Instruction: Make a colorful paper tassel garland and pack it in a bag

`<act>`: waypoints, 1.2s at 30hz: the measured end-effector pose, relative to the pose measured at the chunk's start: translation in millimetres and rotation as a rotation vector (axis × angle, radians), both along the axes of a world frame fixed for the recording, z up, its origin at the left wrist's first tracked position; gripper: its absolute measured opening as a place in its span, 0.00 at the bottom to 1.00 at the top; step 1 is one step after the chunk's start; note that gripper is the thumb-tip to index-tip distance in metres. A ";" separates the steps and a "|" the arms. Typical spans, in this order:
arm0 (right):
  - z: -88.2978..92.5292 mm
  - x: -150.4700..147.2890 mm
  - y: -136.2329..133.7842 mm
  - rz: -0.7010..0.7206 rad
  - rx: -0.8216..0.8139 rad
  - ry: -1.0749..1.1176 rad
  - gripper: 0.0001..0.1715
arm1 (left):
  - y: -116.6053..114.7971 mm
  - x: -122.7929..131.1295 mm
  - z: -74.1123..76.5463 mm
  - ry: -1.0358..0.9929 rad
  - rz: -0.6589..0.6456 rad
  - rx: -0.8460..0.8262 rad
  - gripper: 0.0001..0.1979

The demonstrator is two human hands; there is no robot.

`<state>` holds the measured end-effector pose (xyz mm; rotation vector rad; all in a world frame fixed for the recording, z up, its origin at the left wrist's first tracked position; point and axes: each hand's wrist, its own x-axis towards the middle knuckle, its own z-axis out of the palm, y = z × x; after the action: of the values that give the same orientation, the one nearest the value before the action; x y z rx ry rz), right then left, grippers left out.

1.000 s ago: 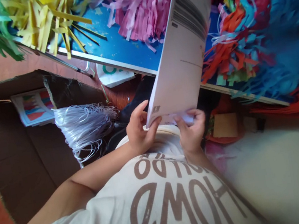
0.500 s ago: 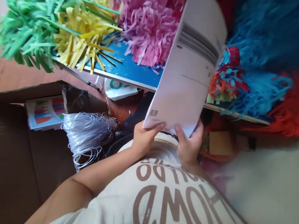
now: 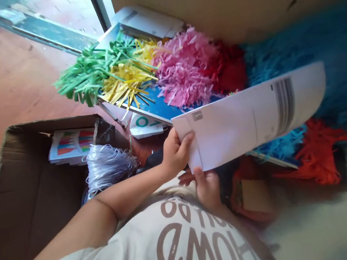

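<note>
A long white printed paper [image 3: 227, 127], with a band of grey lines near its far end and a small dark mark near its close end, stretches out to the right. My left hand [image 3: 177, 151] is closed on its near left corner, thumb on top. At the lower near edge, my right hand [image 3: 208, 189] pinches it with the thumb up; the fingers are partly hidden below. Beyond the paper, pink paper fringe [image 3: 185, 74], yellow fringe [image 3: 127, 84] and green fringe [image 3: 90, 75] lie on a blue table [image 3: 154, 99].
On my left stands an open cardboard box [image 3: 37, 194] holding printed cards with coloured pennants [image 3: 71, 143]. A bundle of white string [image 3: 108, 166] hangs at its edge. Red fringe [image 3: 321, 153] and blue fringe [image 3: 283, 145] lie to the right. A white package [image 3: 150, 19] rests at the back.
The paper has swung clockwise from slanting up to nearly level, its far end now at the right. Both hands keep hold. My view has shifted, showing more of the wall and window.
</note>
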<state>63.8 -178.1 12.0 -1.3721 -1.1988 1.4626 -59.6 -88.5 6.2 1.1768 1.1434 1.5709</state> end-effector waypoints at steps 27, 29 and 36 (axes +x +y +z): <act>43.5 140.0 79.1 -0.655 0.426 -0.424 0.24 | 43.5 4.1 65.4 0.285 -0.534 0.236 0.11; 52.0 138.9 72.0 -0.646 0.486 -0.490 0.24 | 39.1 6.1 68.4 0.317 -0.493 0.274 0.11; 71.0 119.9 62.1 -0.589 0.609 -0.670 0.16 | 18.0 24.4 56.5 0.160 -0.337 0.180 0.20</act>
<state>183.7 -116.0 82.9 -1.6080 -1.3165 0.1809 -35.2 -70.5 62.7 1.5499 0.8587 1.3585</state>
